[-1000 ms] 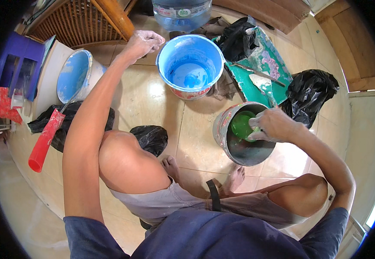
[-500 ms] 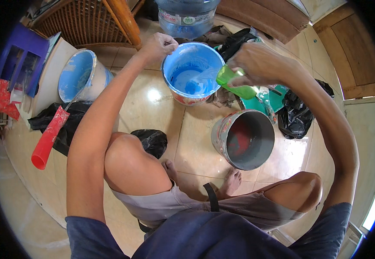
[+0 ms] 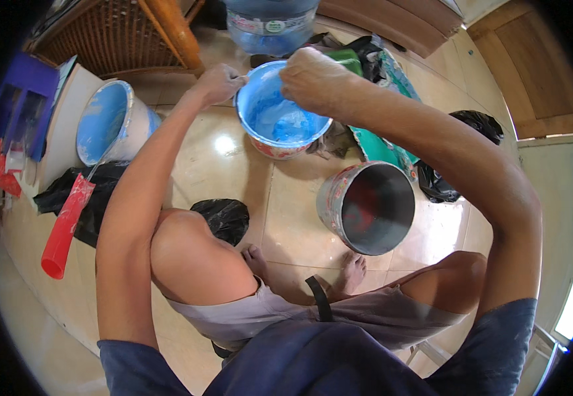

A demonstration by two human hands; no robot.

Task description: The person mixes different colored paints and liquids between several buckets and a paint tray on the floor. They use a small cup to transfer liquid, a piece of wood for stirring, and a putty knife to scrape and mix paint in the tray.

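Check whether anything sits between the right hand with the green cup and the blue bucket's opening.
Nothing visible does. The right hand is at the far rim of the blue bucket, with the green cup mostly hidden behind it; the left hand grips the rim.

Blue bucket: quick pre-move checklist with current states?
1. Left hand on rim of blue bucket: ok.
2. Right hand over the bucket's far rim: ok.
3. Green cup gripped in right hand: cannot tell, mostly hidden.
4. Blue bucket upright on the floor: ok.
5. Grey bucket upright, apart from blue bucket: ok.
6. Feet away from the blue bucket: ok.
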